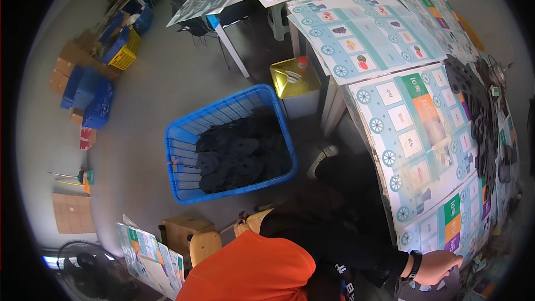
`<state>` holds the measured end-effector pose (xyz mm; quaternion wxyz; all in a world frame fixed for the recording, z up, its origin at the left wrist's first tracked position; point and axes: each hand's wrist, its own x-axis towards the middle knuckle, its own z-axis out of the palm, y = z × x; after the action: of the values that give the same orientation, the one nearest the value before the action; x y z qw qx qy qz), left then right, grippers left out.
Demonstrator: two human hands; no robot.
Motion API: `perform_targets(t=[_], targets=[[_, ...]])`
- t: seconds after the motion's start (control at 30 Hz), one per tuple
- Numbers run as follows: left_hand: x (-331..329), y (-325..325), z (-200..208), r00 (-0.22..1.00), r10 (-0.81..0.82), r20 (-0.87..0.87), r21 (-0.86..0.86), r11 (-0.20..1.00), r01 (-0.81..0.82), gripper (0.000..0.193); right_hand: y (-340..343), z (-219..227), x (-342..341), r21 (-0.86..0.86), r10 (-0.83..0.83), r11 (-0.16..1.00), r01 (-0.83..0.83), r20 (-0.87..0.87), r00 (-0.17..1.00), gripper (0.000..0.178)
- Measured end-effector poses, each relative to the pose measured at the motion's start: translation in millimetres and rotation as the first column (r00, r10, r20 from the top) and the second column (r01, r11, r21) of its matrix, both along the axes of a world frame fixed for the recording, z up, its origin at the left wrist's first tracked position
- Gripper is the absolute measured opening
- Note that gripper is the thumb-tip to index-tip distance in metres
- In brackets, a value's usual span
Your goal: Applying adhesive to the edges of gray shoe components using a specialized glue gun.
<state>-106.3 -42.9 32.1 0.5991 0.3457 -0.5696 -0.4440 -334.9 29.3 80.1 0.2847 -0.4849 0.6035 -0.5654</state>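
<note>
My left grip point(434, 267) curls over the dark grey piece point(432, 295), whether pinching it I cannot tell, and a careless drag could crease the neighbouring printed sheet point(443, 226).

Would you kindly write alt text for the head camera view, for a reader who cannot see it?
A hand with a black wristband touches a dark grey piece at the lower right, beside pale-blue printed sheets. Left of them, a blue plastic basket of dark pieces stands on the grey floor, near a yellow-topped can.
</note>
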Motion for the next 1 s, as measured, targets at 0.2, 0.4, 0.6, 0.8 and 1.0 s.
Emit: perform_targets(t=[0.2,0.4,0.6,0.8,1.0], targets=[[22.7,-3.0,-6.4,0.990,-0.028,0.136,0.056,0.998,0.020,0.026,-9.5,5.9,27.4,0.047,-0.002,0.999,0.000,0.032,0.999,0.010],[35.8,-0.1,-11.6,0.992,0.014,0.122,-0.023,1.000,-0.011,0.028,-17.2,6.2,48.8,0.164,-0.027,0.986,-0.007,0.203,0.979,0.043],[39.1,7.2,-13.2,0.995,-0.029,0.100,0.044,0.999,0.025,0.060,-33.6,12.5,69.4,0.343,-0.082,0.935,0.089,-0.036,0.996,0.034],[87.5,26.8,-18.2,0.897,-0.202,0.393,0.249,0.963,0.108,0.046,-45.6,26.5,66.3,0.233,-0.042,0.972,0.028,0.055,0.998,0.033],[101.8,36.5,-8.4,0.902,-0.203,0.380,0.295,0.951,0.090,0.030,-56.2,40.7,62.8,0.304,-0.066,0.951,0.049,0.045,0.997,0.030]])
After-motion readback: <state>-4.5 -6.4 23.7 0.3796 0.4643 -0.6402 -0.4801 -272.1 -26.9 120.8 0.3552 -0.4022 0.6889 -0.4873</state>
